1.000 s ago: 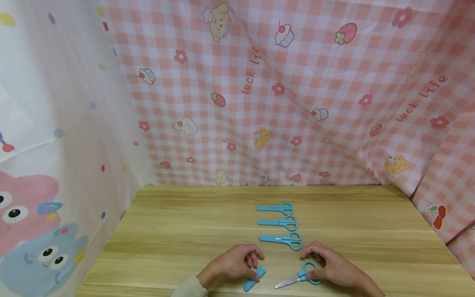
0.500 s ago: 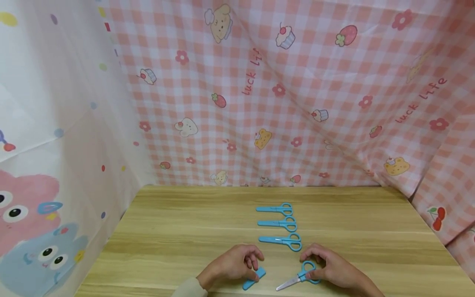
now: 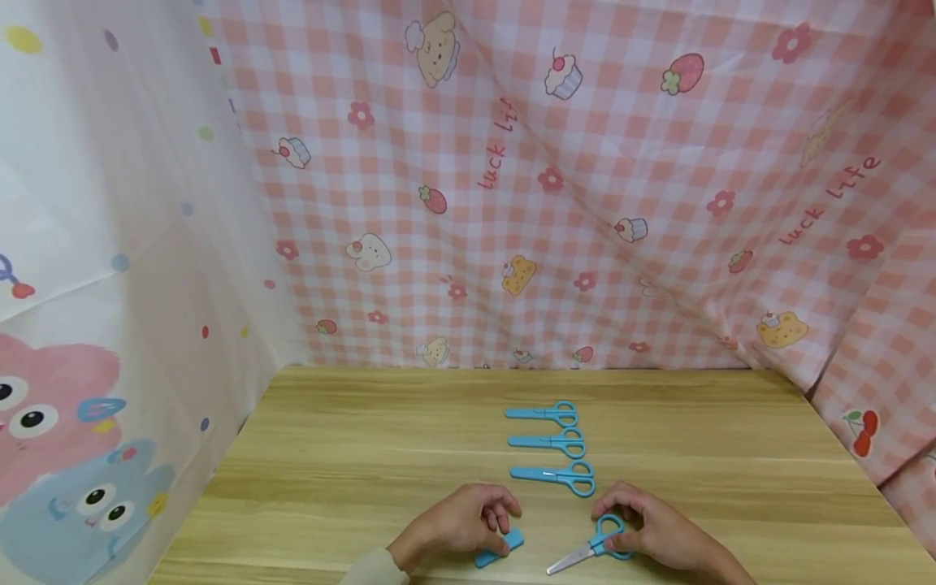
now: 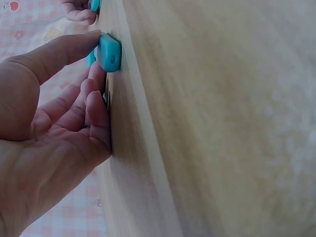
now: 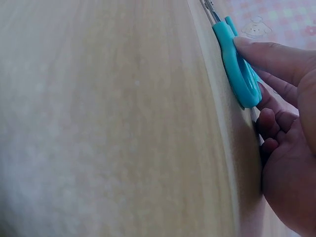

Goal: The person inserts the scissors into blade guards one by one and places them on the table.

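Observation:
Close to the front of the table, my left hand [image 3: 464,520] holds a light blue blade cover [image 3: 514,539] with the thumb on top and the fingers curled beside it. In the left wrist view the cover's blunt end [image 4: 110,53] shows at the thumb tip; its contact with the other fingers is partly hidden. To the right, my right hand [image 3: 658,528] holds light blue-handled scissors [image 3: 594,543] by the loops, thumb on the handle [image 5: 237,74]. Their bare metal blades point left toward the cover, apart from it, and look nearly closed.
Behind the hands, three covered pairs of scissors lie in parallel, handles to the right: a far pair [image 3: 541,413], a middle pair [image 3: 544,442] and a near pair [image 3: 552,474]. A pink checked curtain [image 3: 468,244] stands behind the wooden table [image 3: 351,439].
The blade cover has turned slightly, its near end shifting left and up. The scissors have turned a little, their tip moving down and right. Both hands stay nearly still.

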{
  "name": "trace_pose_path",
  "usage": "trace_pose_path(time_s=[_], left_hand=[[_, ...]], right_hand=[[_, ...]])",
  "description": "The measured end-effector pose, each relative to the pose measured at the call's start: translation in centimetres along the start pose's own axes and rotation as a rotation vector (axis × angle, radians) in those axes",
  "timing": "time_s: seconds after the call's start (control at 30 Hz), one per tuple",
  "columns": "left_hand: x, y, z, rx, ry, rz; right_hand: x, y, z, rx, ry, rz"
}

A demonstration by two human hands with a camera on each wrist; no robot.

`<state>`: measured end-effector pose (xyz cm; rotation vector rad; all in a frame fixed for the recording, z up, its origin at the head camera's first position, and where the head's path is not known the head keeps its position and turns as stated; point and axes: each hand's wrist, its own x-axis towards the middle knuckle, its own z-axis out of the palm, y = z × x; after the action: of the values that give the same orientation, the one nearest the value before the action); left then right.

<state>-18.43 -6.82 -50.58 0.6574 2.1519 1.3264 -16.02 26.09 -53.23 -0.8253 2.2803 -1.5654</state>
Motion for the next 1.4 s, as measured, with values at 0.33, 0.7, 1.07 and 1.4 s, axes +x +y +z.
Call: trace_pose_path(time_s=[0.33,0.7,1.07,1.4], left_hand=[[-0.1,0.3,-0.1,-0.029,-0.013,-0.017],[-0.1,0.1,0.0,-0.027,-0.009,-0.018],[-0.2,0.3,0.0,-0.022,-0.014,-0.012],[-0.1,0.4,-0.1,0.031,-0.019,-0.001]], right_hand=[[-0.1,0.0,0.0,-0.037,0.014,-0.016],[-0.2,-0.3,-0.2,-0.01,0.004,0.009],[-0.1,-0.1,-0.5,0.014,0.004,0.038],[0.1,0.2,-1.1,0.089,-0.099,0.043]])
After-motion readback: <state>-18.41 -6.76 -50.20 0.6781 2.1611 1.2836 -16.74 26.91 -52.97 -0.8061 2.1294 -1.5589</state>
